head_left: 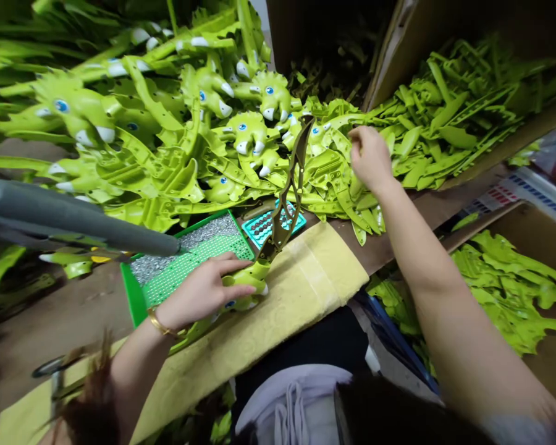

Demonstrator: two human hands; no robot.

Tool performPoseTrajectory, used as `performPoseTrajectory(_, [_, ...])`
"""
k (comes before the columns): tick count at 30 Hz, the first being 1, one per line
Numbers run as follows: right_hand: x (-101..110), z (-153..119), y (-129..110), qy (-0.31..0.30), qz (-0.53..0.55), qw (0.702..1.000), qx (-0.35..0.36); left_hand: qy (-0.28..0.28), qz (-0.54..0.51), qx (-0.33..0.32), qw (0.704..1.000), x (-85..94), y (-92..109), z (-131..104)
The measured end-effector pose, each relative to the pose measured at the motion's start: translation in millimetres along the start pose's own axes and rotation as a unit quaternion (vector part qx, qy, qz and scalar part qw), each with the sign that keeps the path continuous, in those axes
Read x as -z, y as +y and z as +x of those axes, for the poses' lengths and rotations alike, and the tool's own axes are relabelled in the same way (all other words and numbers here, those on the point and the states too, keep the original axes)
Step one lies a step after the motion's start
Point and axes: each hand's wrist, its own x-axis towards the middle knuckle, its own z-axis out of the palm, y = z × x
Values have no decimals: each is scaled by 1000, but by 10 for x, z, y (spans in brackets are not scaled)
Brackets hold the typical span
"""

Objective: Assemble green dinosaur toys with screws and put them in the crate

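My left hand (210, 290), a gold bracelet at its wrist, lies with thumb and fingers around a lime-green plastic dinosaur head (257, 277) on the yellow padded cloth (306, 269). From that head a long dark-brown openwork plastic piece (285, 213) rises, tilted up and away. My right hand (371, 159) is over the right part of the heap of lime-green dinosaur parts (176, 167). Its fingers are curled closed, and what they hold, if anything, is hidden. Near my left hand is a green perforated tray (192, 262) with small silvery screws along its far side.
A grey tool or pipe (74, 219) reaches in from the left above the tray. Behind the brown piece is a turquoise tray (262, 230) with dark round bits. Cardboard boxes of green parts stand at the back right (449, 117) and lower right (514, 290). Scissors (50, 368) lie lower left.
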Motion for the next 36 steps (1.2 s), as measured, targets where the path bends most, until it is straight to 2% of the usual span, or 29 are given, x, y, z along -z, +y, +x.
performPoseTrajectory(3, [-185,-216,-477,-121,90,985,81,10,-9,14,1000,9,-18,-57])
performPoseTrajectory(6, [-440,-398,-847,-230,100,961,116,23,-5,10,1000,-17,13,-128])
performPoseTrajectory(9, [-655,-421,-1117,-268,72,938,207,30,22,2,999,-77,69,-207])
performPoseTrajectory(12, [-768,-365,-1355,-280,38,918,279,30,48,4,998,-129,110,-271])
performPoseTrajectory(16, [-819,-322,-1542,-324,-50,897,298,32,59,9,998,-153,132,-310])
performPoseTrajectory(20, [-876,-298,-1516,-347,-56,889,293,37,66,2,997,-145,126,-310])
performPoseTrajectory(23, [-929,-264,-1478,-326,-35,902,283,37,57,-4,998,-135,99,-295])
performPoseTrajectory(27, [-934,-235,-1465,-264,2,930,255,34,47,-9,998,-127,62,-266])
performPoseTrajectory(30, [-849,-273,-1364,-137,96,966,196,35,43,-15,998,-118,41,-248])
performPoseTrajectory(32, [-752,-340,-1208,-48,158,977,138,35,41,-19,998,-103,20,-238])
performPoseTrajectory(34, [-640,-445,-997,6,196,977,87,32,36,-22,999,-79,-8,-222])
performPoseTrajectory(36, [-534,-588,-781,30,282,959,22,22,26,-18,999,-54,-33,-192])
